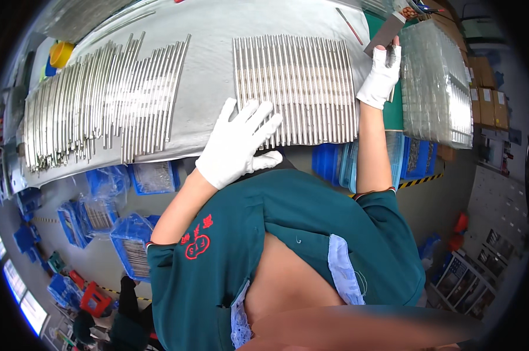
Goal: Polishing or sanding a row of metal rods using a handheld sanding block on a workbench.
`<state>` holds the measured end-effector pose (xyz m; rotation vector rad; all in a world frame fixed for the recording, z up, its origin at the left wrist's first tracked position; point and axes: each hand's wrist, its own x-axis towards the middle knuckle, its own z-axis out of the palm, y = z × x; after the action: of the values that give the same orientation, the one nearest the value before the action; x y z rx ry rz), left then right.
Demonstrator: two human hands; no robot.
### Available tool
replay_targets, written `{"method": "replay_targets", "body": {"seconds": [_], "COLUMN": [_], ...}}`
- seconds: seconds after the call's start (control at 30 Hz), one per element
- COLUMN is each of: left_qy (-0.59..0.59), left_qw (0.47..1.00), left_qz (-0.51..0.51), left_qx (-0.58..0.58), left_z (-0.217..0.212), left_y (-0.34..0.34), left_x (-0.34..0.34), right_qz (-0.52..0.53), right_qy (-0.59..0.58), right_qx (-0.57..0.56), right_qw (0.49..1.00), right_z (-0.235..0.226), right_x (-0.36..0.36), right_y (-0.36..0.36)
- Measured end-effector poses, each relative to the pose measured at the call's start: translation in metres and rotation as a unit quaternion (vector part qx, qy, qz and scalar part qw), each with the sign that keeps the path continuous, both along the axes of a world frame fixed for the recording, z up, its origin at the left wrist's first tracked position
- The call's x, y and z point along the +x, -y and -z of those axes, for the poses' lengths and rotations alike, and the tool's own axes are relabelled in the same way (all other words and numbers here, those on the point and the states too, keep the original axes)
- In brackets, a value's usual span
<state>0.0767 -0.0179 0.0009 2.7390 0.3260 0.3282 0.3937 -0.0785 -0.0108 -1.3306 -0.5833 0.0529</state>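
A row of slim metal rods (296, 88) lies side by side on the pale sheet in front of me. Over its lower left corner my left hand (238, 140), in a white glove, is stretched out with fingers spread. To the right of the row, my right hand (381, 76) wears a white glove with bare fingertips showing. Its thumb and fingers are closed on a flat grey metal strip (386, 34), tilted up to the right. A second, looser bunch of metal rods (100, 99) lies at the left, with uneven ends.
Clear plastic-wrapped packs (437, 85) stand right of my right hand, beside a green mat (395, 114). A thin red stick (350, 27) lies at the back. A yellow cup (60, 54) stands far left. Blue bins (132, 245) of rods sit below the table edge.
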Motion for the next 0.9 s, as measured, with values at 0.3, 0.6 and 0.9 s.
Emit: {"method": "replay_targets", "body": {"seconds": [0.3, 0.6, 0.9], "left_qy": [-0.027, -0.024, -0.016], "left_qw": [0.999, 0.999, 1.0], "left_qz": [-0.042, -0.038, -0.009], "left_qx": [0.019, 0.018, 0.02], "left_z": [-0.004, -0.003, 0.002], "left_y": [-0.006, -0.007, -0.004], "left_x": [-0.026, -0.025, -0.01], "right_qz": [0.015, 0.006, 0.031], "right_qy": [0.002, 0.004, 0.021], "right_qx": [-0.03, -0.012, -0.009], "right_qw": [0.999, 1.0, 0.999], "right_z": [-0.003, -0.001, 0.008], "right_x": [-0.002, 0.001, 0.007], "right_y": [0.001, 0.0, -0.002]}}
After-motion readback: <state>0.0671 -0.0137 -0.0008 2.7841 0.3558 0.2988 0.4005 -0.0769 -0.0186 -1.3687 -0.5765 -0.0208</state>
